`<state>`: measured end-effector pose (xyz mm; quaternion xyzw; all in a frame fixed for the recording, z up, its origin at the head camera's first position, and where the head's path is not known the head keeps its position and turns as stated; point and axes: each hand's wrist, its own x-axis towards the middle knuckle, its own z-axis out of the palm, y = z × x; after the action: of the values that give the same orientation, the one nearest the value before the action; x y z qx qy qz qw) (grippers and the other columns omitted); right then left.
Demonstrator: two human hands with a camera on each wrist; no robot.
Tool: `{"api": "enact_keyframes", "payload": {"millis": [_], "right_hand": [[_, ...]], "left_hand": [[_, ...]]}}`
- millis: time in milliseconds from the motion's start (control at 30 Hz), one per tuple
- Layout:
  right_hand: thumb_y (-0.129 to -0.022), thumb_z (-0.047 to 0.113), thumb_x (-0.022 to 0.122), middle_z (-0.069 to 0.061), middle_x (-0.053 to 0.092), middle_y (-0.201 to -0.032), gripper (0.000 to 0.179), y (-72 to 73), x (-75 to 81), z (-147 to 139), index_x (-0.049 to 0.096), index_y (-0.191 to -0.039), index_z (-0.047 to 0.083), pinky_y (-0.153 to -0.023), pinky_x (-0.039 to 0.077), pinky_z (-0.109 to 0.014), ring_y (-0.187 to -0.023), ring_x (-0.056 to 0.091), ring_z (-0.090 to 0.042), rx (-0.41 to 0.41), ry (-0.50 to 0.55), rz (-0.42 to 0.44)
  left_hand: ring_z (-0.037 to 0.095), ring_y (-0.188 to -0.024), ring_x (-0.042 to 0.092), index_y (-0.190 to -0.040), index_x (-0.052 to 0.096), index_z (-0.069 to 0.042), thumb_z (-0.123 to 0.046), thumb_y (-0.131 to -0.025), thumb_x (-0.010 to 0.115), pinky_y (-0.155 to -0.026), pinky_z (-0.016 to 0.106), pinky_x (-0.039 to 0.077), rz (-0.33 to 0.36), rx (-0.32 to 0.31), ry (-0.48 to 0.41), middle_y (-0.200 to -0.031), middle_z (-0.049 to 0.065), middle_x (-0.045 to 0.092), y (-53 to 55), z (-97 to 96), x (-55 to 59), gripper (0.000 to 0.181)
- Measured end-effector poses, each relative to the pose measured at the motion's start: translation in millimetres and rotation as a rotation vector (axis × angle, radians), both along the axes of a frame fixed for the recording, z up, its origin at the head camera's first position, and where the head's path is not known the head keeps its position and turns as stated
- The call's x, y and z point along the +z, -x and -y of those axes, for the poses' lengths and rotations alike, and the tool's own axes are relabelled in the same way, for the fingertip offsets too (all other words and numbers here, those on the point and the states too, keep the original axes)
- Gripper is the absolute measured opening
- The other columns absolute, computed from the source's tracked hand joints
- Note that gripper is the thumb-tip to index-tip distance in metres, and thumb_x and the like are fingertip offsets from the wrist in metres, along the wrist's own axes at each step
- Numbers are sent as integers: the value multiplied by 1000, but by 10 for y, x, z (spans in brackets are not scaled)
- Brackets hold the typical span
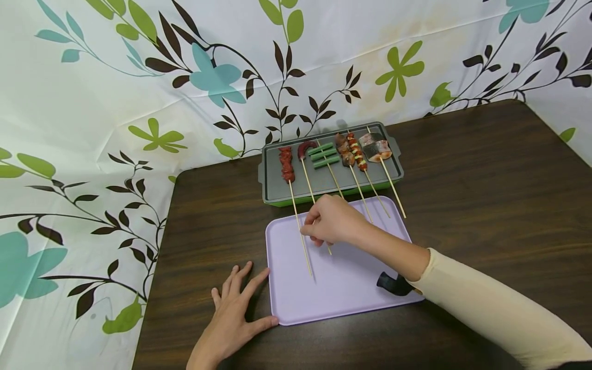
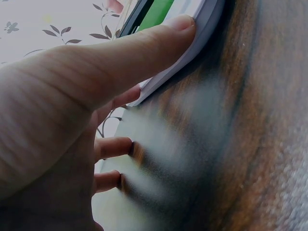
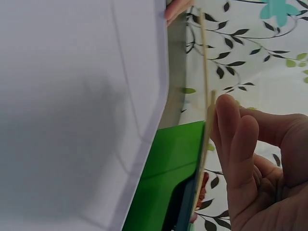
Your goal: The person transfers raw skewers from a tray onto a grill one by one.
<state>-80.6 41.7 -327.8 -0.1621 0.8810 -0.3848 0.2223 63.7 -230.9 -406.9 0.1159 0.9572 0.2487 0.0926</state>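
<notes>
My right hand point(image 1: 334, 220) is over the lilac tray point(image 1: 342, 293), thumb and fingertips at the stick of the leftmost skewer, which carries red meat point(image 1: 287, 163); it appears to pinch that stick. The right wrist view shows two sticks point(image 3: 205, 62) beside the fingers; the fingertip contact is partly hidden. Several skewers lie with their food on the grey grill pan point(image 1: 273, 177), sticks pointing over the tray: a curled dark-red piece point(image 1: 305, 148), green pieces point(image 1: 324, 155), brown chunks point(image 1: 344, 150). My left hand point(image 1: 233, 316) lies spread on the table, thumb and index finger touching the tray's left edge.
Further right on the pan are a red-and-yellow skewer point(image 1: 357, 151) and a fish-slice skewer point(image 1: 374, 146). The pan has a green base point(image 3: 166, 168). A dark curved piece point(image 1: 395, 284) shows beside the right wrist. Behind the wooden table point(image 1: 485, 205) hangs a patterned cloth point(image 1: 333, 31).
</notes>
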Motion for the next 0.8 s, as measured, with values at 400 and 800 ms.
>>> {"api": "enact_keyframes", "payload": {"millis": [400, 800], "right_hand": [[-89, 23, 73, 7, 66, -62, 12, -419, 21, -463, 76, -91, 11, -45, 47, -32, -53, 64, -18, -29, 174, 16], [-89, 23, 73, -6, 71, -78, 30, -730, -141, -1199, 71, -105, -2, -53, 54, -33, -65, 68, -25, -183, 308, 46]], "left_hand": [[47, -145, 6, -151, 34, -41, -63, -73, 74, -90, 87, 3, -7, -5, -7, -159, 13, 21, -8, 7, -9, 90], [46, -145, 6, -151, 35, -39, -64, -74, 73, -90, 87, 2, -17, -2, -5, -159, 12, 20, -30, -6, -16, 89]]}}
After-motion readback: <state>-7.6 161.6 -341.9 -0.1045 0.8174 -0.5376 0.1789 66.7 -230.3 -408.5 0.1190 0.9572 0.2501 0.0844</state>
